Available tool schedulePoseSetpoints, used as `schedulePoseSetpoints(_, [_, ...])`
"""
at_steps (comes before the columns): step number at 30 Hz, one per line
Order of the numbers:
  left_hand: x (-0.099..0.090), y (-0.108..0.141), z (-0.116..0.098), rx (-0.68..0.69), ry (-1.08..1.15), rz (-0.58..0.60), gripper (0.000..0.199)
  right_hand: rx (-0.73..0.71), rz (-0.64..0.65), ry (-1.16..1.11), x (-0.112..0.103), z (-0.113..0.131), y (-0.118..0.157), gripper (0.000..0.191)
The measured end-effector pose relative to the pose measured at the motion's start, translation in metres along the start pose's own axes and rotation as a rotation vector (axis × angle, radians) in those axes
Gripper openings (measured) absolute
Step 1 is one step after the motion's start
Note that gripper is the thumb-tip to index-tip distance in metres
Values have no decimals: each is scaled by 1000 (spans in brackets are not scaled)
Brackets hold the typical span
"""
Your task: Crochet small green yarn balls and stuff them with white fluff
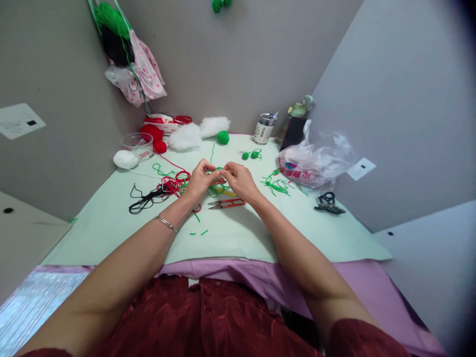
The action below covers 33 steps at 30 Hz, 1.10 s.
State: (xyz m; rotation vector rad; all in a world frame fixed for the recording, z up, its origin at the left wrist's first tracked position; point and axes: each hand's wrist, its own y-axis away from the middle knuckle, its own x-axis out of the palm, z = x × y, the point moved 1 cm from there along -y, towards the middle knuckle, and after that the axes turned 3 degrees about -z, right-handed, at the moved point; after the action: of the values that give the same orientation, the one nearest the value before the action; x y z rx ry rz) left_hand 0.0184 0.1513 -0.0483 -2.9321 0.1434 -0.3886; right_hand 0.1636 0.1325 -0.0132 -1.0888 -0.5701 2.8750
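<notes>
My left hand (202,179) and my right hand (238,179) meet above the middle of the table, fingertips pinched together around a small piece of green yarn (218,169). Its exact shape is mostly covered by my fingers. Loose green strands (217,191) lie under the hands, beside a yellow-handled tool (227,192) that is partly hidden. Just below rest orange-handled thread snips (227,204), blades pointing left. Tangled red yarn (174,183) and a bundle of black yarn (147,199) lie left of my left hand.
Along the back stand a clear plastic tub (138,145), white stuffing (186,136), a green yarn ball (223,137) and a pen can (265,129). To the right are green yarn pieces (275,185), a plastic bag (316,161) and a black hair clip (329,204). Walls enclose the table.
</notes>
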Motion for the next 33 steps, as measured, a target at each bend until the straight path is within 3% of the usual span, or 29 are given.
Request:
schedulePoseSetpoints(8, [-6, -6, 12, 27, -118, -177, 21, -45, 44, 95, 11, 12, 10, 10])
schedulePoseSetpoints(15, [1, 0, 6, -84, -8, -80, 12, 74, -53, 95, 13, 2, -2, 14])
schedulePoseSetpoints(23, [2, 2, 2, -69, 24, 32, 26, 112, -28, -37, -1, -7, -7, 20])
schedulePoseSetpoints(27, [0, -2, 8, -50, -36, -6, 24, 91, 26, -70, -1, -1, -3, 20])
schedulePoseSetpoints(33, [-6, -8, 16, 12, -168, -132, 16, 78, 31, -63, 16, 11, 8, 12])
